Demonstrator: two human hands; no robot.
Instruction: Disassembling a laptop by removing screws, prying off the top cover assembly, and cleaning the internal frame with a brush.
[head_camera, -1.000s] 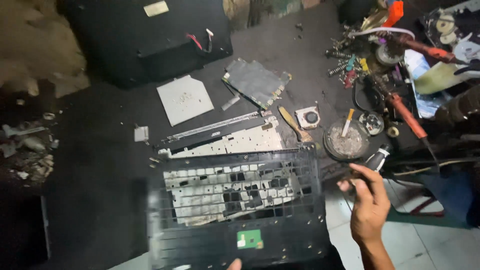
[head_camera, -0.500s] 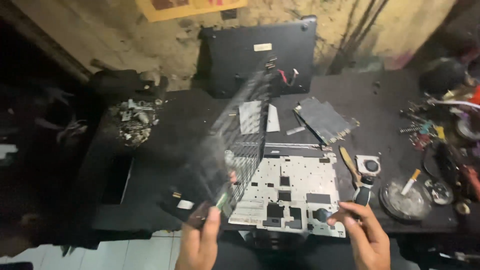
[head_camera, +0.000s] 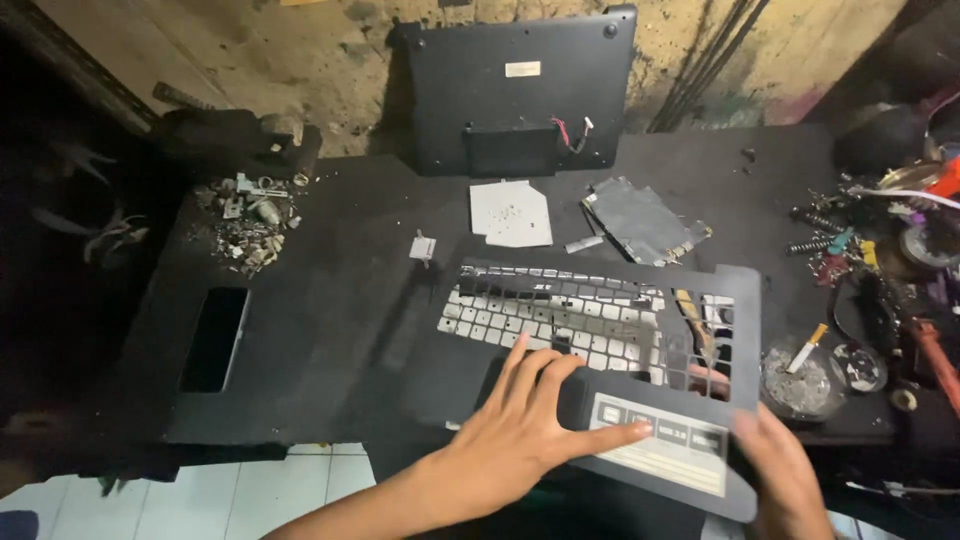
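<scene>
The right hand (head_camera: 785, 475), blurred and cut off at the frame's bottom, grips the right edge of the laptop cover (head_camera: 450, 370); its fingers partly show through the key openings. The left hand (head_camera: 530, 430) lies flat and open on the cover, fingers spread, clasping nothing. The cover rests tilted on the dark table (head_camera: 340, 240), hiding most of a white keyboard plate (head_camera: 560, 320). An ashtray (head_camera: 800, 385) sits just right.
</scene>
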